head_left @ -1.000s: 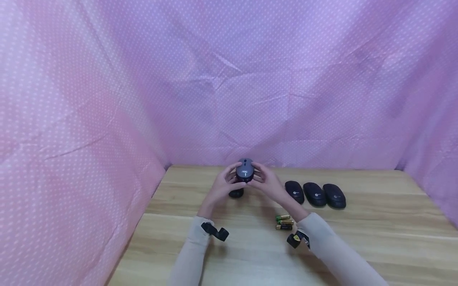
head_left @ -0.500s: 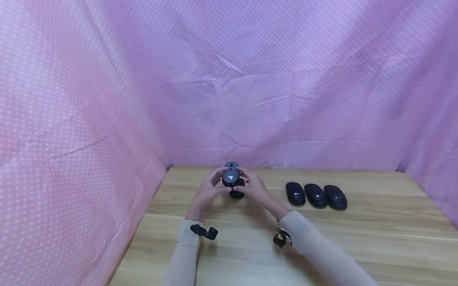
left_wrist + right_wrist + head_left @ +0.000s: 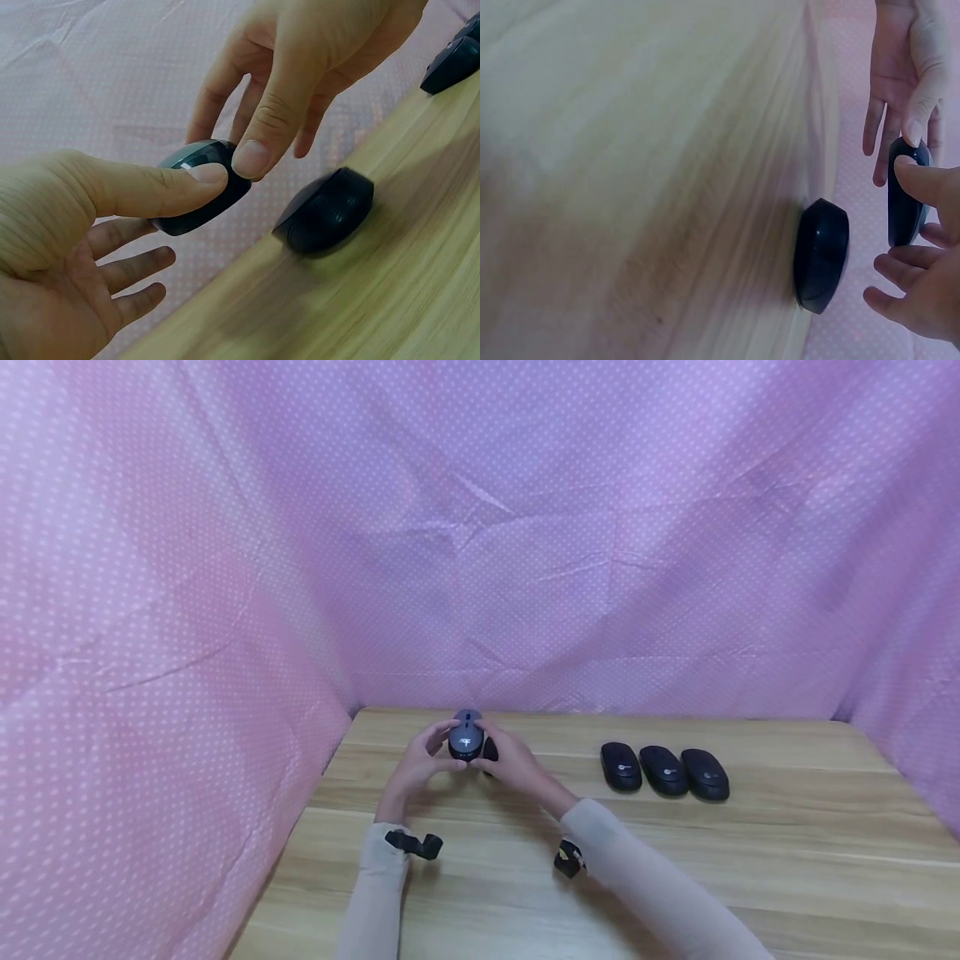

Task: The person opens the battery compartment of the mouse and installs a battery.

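And there it is, the grey-topped computer mouse [image 3: 467, 737], up off the wooden table [image 3: 480, 893] near its far edge, pinched between your two hands! Your left hand [image 3: 418, 766] has the thumb along one side, its lower fingers spread free below; your right hand [image 3: 517, 762] grips the other end, thumb and fingers close together. It should feel light, a hard stiff shell with no give, and that glossy dark side may well be slippery under your thumbs. The flanks look like your best hold, clear of the buttons and wheel; a drop could crack it. Now, what can't you see? The underside is turned away, and the pale lettering is too small to read surely. Just beside it on the table sits a dark mouse [image 3: 326, 214], half covered by your right hand from above, blurred from the left wrist. Well off to the right lie three black mice [image 3: 664, 770], cut off at the left wrist view's corner.
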A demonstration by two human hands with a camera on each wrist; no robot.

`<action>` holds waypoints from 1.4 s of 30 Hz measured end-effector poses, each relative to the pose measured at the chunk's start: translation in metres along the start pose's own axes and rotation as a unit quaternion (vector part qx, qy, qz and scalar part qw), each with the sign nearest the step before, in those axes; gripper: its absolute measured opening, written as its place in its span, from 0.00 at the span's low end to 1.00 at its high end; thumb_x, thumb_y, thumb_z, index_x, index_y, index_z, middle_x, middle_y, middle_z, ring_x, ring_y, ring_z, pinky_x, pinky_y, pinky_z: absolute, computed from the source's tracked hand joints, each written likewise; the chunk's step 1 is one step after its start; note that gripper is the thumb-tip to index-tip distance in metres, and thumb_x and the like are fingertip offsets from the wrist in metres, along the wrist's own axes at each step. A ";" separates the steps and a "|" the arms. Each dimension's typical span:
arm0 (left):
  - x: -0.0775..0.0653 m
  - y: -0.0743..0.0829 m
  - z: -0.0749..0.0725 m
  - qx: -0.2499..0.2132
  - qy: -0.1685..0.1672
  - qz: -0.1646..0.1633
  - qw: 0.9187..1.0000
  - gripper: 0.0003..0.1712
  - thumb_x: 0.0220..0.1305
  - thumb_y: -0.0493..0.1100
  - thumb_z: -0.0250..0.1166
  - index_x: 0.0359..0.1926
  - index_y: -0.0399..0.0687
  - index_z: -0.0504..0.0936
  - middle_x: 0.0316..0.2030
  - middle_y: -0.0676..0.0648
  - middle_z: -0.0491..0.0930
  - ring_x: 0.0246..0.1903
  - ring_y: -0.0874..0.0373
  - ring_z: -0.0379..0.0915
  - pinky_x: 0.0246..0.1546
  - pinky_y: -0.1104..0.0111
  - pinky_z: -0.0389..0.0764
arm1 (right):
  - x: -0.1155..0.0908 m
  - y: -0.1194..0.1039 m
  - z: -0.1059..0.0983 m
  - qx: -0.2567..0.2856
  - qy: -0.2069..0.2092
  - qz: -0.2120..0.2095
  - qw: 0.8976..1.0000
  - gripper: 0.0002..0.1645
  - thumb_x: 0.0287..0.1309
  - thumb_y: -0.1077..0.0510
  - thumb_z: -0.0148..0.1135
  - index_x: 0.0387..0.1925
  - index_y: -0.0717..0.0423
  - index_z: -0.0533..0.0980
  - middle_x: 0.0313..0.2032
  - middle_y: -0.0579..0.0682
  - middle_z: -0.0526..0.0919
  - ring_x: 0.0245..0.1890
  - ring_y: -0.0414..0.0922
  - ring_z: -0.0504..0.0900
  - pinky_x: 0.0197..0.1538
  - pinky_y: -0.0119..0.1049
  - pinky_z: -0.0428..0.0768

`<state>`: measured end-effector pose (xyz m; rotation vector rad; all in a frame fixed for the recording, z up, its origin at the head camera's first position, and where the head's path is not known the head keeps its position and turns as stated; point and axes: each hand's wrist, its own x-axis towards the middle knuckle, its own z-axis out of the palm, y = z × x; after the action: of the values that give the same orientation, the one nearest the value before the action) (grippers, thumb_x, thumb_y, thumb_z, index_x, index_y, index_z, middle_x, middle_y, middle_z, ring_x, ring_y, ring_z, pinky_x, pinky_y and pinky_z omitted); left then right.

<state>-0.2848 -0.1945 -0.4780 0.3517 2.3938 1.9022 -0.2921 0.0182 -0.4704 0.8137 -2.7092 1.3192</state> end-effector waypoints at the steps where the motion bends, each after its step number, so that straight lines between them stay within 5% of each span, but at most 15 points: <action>1: 0.000 -0.002 -0.002 0.002 -0.003 -0.001 1.000 0.42 0.53 0.29 0.76 0.69 0.45 0.72 0.75 0.40 0.64 0.76 0.41 0.58 0.79 0.49 0.52 | 0.000 0.001 0.002 -0.008 -0.002 -0.003 1.000 0.43 0.61 0.58 0.72 0.73 0.61 0.64 0.68 0.64 0.74 0.68 0.60 0.74 0.72 0.55 0.71; 10: -0.002 -0.013 -0.012 0.013 -0.018 -0.007 1.000 0.42 0.53 0.28 0.75 0.69 0.44 0.72 0.74 0.39 0.66 0.76 0.42 0.56 0.80 0.47 0.49 | 0.004 0.005 0.015 -0.068 -0.015 -0.011 0.998 0.43 0.62 0.55 0.71 0.73 0.61 0.64 0.70 0.60 0.73 0.69 0.58 0.74 0.73 0.56 0.69; 21: -0.004 -0.024 -0.016 0.014 -0.001 -0.049 0.999 0.42 0.52 0.28 0.76 0.68 0.50 0.75 0.74 0.43 0.67 0.76 0.44 0.57 0.79 0.48 0.53 | 0.005 0.001 0.022 -0.094 -0.052 0.004 0.994 0.42 0.66 0.53 0.68 0.75 0.60 0.62 0.72 0.61 0.70 0.72 0.58 0.69 0.74 0.72 0.53; 42: 0.002 -0.037 -0.023 0.028 -0.017 -0.073 0.997 0.43 0.53 0.29 0.75 0.70 0.54 0.74 0.76 0.44 0.63 0.79 0.44 0.49 0.80 0.48 0.48 | 0.011 -0.003 0.031 -0.141 -0.075 0.019 0.987 0.40 0.68 0.51 0.65 0.75 0.58 0.62 0.70 0.62 0.71 0.72 0.56 0.69 0.76 0.71 0.48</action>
<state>-0.2960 -0.2239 -0.5081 0.2028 2.3830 1.7557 -0.2943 -0.0110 -0.4855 0.8675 -2.9456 0.8799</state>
